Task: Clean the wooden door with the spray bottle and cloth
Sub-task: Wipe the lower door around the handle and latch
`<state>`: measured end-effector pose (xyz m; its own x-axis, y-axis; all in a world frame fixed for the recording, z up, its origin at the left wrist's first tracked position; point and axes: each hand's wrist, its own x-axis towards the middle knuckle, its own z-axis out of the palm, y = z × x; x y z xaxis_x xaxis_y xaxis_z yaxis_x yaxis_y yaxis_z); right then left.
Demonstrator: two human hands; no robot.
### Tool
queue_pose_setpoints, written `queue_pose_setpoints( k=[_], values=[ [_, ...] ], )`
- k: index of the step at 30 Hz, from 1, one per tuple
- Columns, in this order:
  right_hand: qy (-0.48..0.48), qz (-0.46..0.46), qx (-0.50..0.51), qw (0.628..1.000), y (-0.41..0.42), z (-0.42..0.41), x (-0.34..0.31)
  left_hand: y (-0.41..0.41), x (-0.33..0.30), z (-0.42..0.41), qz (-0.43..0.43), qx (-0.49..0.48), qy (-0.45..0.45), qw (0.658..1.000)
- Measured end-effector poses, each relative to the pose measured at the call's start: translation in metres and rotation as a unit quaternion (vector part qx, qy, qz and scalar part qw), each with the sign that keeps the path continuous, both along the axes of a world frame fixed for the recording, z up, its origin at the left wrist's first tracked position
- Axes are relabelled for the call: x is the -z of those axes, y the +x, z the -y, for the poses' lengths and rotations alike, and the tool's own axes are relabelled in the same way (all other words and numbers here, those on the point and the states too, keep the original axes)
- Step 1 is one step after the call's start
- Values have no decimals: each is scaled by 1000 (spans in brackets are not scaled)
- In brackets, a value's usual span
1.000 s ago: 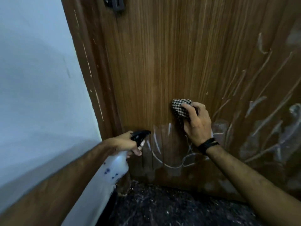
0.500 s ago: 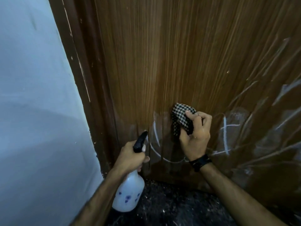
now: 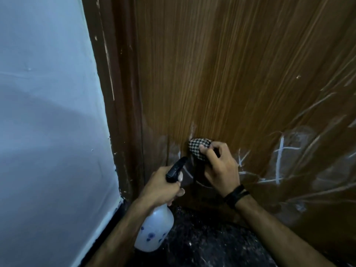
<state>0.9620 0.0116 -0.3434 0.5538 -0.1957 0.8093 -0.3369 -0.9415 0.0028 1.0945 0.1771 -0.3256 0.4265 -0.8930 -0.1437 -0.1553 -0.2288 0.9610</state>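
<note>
Right hand (image 3: 221, 168) around checkered cloth (image 3: 199, 148), against wooden door (image 3: 231, 74)

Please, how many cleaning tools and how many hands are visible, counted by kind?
Bottle: 1, in the left hand
Cloth: 1, in the right hand
Hands: 2
Total: 4

Two bare forearms in view, no sleeves visible. Right wrist wears a black band-style wristband (image 3: 236, 195), looks like two thin straps side by side. Left wrist is bare.
</note>
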Motion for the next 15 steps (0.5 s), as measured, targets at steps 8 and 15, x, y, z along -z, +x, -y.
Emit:
queue_pose_setpoints(
  k=[8, 15],
  values=[
    [-24, 95, 0, 995, 36, -9, -54, 5, 3, -8, -18, -12, -7, 1000],
    [-92, -90, -49, 991, 6, -1, 31, 5, 14, -12, -23, -31, 3, 999]
  ],
)
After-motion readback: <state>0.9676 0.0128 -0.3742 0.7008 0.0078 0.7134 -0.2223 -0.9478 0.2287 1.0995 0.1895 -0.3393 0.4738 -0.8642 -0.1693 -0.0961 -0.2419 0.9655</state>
